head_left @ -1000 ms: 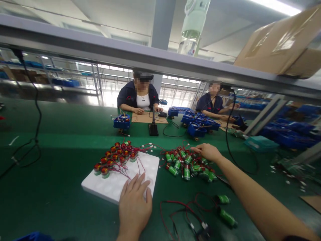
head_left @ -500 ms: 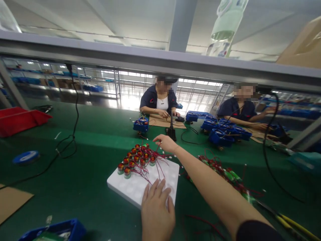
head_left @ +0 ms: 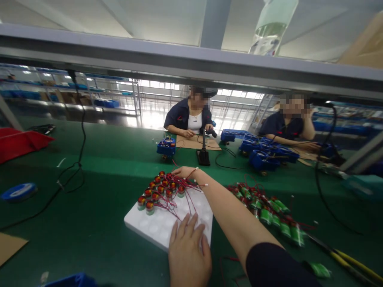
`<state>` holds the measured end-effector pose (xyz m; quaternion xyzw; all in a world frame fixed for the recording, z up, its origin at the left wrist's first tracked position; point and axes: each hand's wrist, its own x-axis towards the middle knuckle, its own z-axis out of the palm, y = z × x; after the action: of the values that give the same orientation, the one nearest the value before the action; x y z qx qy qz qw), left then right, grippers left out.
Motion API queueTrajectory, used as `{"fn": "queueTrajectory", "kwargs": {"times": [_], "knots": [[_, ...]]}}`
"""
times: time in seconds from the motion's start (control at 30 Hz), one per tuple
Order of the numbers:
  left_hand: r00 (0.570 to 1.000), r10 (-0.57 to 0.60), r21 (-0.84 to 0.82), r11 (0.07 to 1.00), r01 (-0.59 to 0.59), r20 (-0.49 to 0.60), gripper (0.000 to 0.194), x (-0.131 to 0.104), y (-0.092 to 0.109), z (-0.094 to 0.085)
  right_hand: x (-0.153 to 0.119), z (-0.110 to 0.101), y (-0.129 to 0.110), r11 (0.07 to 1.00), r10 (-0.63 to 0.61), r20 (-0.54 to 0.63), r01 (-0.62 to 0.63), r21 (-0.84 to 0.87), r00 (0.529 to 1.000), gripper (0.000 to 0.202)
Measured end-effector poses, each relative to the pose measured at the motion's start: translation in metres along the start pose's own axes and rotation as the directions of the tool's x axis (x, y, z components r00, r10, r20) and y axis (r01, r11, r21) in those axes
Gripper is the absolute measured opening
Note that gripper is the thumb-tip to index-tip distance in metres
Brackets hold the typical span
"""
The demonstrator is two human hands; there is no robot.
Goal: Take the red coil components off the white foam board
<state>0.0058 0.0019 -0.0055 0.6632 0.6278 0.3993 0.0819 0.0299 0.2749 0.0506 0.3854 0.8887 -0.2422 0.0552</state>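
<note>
My left hand [head_left: 188, 251] lies flat, fingers apart, on the near edge of a white foam tray [head_left: 155, 227]. Small red-topped components [head_left: 158, 189] with thin red wires stand in rows at the tray's far left end. My right hand [head_left: 185, 172] reaches across to the far edge of that cluster, fingers curled down, with a red wire and its white plug trailing over the wrist. What the fingers pinch is hidden. A pile of green wired components [head_left: 269, 211] lies on the green mat to the right of the tray.
Two co-workers sit across the green bench among blue parts [head_left: 269, 153] and a black stand [head_left: 204, 155]. A red bin [head_left: 20, 141], a blue tape roll [head_left: 18, 191] and a black cable [head_left: 72, 175] are at the left. A yellow-handled tool [head_left: 350, 259] lies at the right.
My right hand left the green pile and swung left to the far end of the tray's cluster, trailing a red wire. My left hand stayed on the foam tray.
</note>
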Motion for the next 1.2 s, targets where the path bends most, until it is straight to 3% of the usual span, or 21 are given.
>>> {"fn": "queueTrajectory", "kwargs": {"times": [0.2, 0.33, 0.4, 0.5, 0.6, 0.67, 0.73, 0.83, 0.93, 1.0, 1.1, 1.2], "knots": [[0.997, 0.082, 0.061, 0.995, -0.082, 0.014, 0.029, -0.001, -0.011, 0.003, -0.026, 0.007, 0.01, 0.972, 0.21, -0.09, -0.218, -0.088, 0.974, 0.02], [0.995, 0.097, 0.083, 0.992, -0.098, 0.018, 0.029, -0.002, -0.016, 0.006, -0.07, -0.011, 0.016, 0.949, 0.244, -0.283, -0.288, -0.129, 0.928, 0.023], [0.995, 0.102, 0.091, 0.99, -0.104, 0.018, 0.03, -0.002, -0.015, 0.005, -0.112, -0.028, 0.03, 0.934, 0.244, -0.432, -0.331, -0.136, 0.868, 0.03], [0.994, 0.112, 0.11, 0.988, -0.112, 0.009, 0.031, -0.002, -0.009, 0.002, -0.193, -0.046, 0.064, 0.869, 0.329, -0.6, -0.483, -0.11, 0.729, 0.031], [0.998, 0.07, 0.105, 0.992, -0.07, 0.003, 0.033, -0.002, -0.001, -0.002, -0.267, -0.041, 0.1, 0.747, 0.492, -0.622, -0.663, -0.058, 0.609, 0.02], [0.999, 0.036, 0.067, 0.997, -0.036, 0.007, 0.032, -0.001, 0.003, -0.004, -0.298, -0.029, 0.118, 0.673, 0.583, -0.587, -0.739, -0.039, 0.562, 0.012], [1.0, 0.007, 0.028, 1.0, -0.008, 0.01, 0.031, 0.0, 0.005, -0.006, -0.312, -0.019, 0.126, 0.644, 0.626, -0.553, -0.765, -0.031, 0.549, 0.011], [1.0, -0.022, 0.0, 1.0, 0.022, 0.018, 0.031, 0.002, 0.007, -0.008, -0.305, -0.019, 0.112, 0.656, 0.596, -0.598, -0.754, -0.022, 0.536, 0.007], [0.999, -0.033, -0.01, 0.999, 0.033, 0.04, 0.031, 0.004, 0.008, -0.01, -0.272, -0.03, 0.063, 0.766, 0.429, -0.71, -0.641, -0.042, 0.558, 0.018], [0.998, -0.041, -0.016, 0.999, 0.042, 0.054, 0.031, 0.004, 0.009, -0.01, -0.24, -0.033, 0.02, 0.88, 0.271, -0.714, -0.466, -0.087, 0.645, 0.026], [0.997, -0.047, -0.031, 0.998, 0.049, 0.063, 0.032, 0.003, 0.009, -0.01, -0.185, -0.023, -0.032, 0.97, 0.085, -0.59, -0.203, -0.135, 0.803, 0.028], [0.997, -0.047, -0.042, 0.998, 0.05, 0.059, 0.032, 0.002, 0.008, -0.01, -0.137, -0.012, -0.043, 0.983, 0.062, -0.53, -0.145, -0.116, 0.846, 0.03]]}}
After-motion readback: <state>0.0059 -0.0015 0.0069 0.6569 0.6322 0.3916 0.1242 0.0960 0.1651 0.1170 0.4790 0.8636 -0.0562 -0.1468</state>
